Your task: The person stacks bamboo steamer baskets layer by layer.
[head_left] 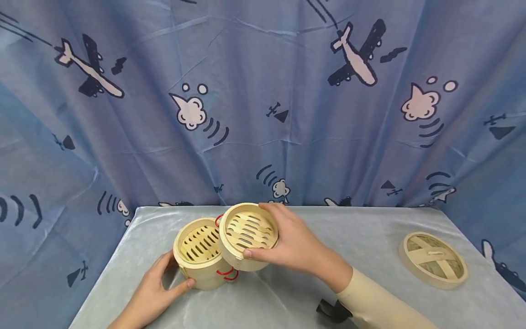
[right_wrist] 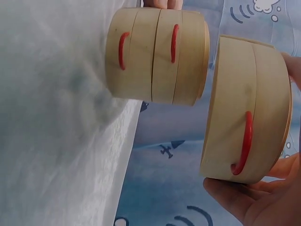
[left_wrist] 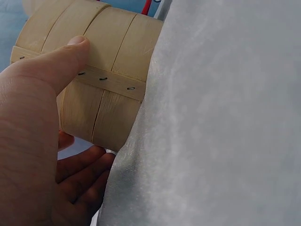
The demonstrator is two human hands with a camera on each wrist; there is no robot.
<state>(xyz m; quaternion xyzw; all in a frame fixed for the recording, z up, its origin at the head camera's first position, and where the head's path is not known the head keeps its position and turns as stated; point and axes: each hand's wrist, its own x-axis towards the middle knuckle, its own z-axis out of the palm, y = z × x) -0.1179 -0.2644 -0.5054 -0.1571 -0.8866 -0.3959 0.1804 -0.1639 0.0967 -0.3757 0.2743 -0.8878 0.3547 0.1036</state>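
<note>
My right hand (head_left: 293, 242) grips a round bamboo steamer basket (head_left: 248, 230) by its right side, thumb at the near rim and fingers at the far side. The basket is tilted toward me and shows a slatted base inside. To its left, a stack of two bamboo steamer baskets (head_left: 205, 276) stands on the table. My left hand (head_left: 154, 288) holds this stack from the left, its thumb (left_wrist: 77, 52) on the wall. In the right wrist view a gap shows between the lifted basket (right_wrist: 235, 94) and the stack (right_wrist: 141, 56). Red loop handles (right_wrist: 123, 51) stick out from the baskets' sides.
A round woven bamboo lid (head_left: 435, 260) with crossed strips lies at the table's right. Grey cloth covers the table (head_left: 357, 237). A blue curtain (head_left: 263, 114) printed with planes hangs behind it. A small black object (head_left: 334, 311) shows beside my right sleeve.
</note>
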